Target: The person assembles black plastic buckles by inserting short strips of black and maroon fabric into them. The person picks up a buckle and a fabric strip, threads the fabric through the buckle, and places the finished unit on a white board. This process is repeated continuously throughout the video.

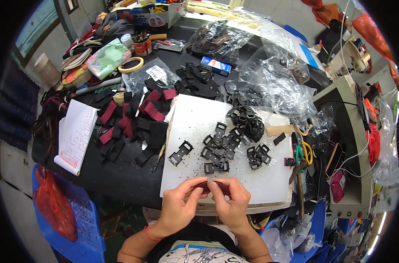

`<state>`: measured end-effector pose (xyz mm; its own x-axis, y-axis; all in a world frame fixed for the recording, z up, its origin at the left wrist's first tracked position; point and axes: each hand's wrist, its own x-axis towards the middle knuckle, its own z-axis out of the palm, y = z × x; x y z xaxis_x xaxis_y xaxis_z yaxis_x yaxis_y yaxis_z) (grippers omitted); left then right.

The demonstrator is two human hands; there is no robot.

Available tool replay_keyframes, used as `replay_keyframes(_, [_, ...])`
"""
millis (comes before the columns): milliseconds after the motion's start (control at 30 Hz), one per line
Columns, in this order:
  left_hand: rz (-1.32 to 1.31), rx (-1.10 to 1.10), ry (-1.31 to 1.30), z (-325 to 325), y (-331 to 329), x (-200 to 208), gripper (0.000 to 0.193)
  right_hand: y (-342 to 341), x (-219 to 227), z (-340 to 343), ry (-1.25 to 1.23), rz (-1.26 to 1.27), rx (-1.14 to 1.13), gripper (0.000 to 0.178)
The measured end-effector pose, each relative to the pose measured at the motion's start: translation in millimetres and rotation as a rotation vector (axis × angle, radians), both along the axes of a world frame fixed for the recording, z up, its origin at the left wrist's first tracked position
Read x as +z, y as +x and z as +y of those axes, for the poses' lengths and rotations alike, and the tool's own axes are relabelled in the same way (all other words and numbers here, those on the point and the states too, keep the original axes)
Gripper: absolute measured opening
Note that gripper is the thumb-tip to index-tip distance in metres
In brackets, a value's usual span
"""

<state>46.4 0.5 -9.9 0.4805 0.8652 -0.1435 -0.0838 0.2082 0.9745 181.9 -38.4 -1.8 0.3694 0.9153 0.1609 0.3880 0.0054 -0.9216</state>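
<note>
Now | left fingers [194, 181], right fingers [215, 190] clamped on maroon strip [225, 188] | clear bag [241, 35]: dark contents [219, 40]

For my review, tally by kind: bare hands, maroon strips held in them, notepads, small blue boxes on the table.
Bare hands (left hand, right hand): 2
Maroon strip, apparently: 1
Notepad: 1
Small blue box: 1
Total: 5

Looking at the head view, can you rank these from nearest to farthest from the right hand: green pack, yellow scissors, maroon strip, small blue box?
From the right hand:
1. Maroon strip: held in its fingers.
2. Yellow scissors: to the right.
3. Small blue box: beyond the white board.
4. Green pack: far back, left.
</note>
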Motion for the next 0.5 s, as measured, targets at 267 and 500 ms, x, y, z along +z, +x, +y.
replay_keyframes(267, [0.844, 0.334, 0.946, 54.6, -9.4, 0.8, 0.039, 140.3, -2.5, -17.5, -0.059, -0.640, -0.590, 0.017])
replay_keyframes(500, [0.760, 0.419, 0.962, 55.2, -9.2, -9.6, 0.012, 92.7, 10.8, -5.4, 0.117, -0.563, -0.363, 0.029])
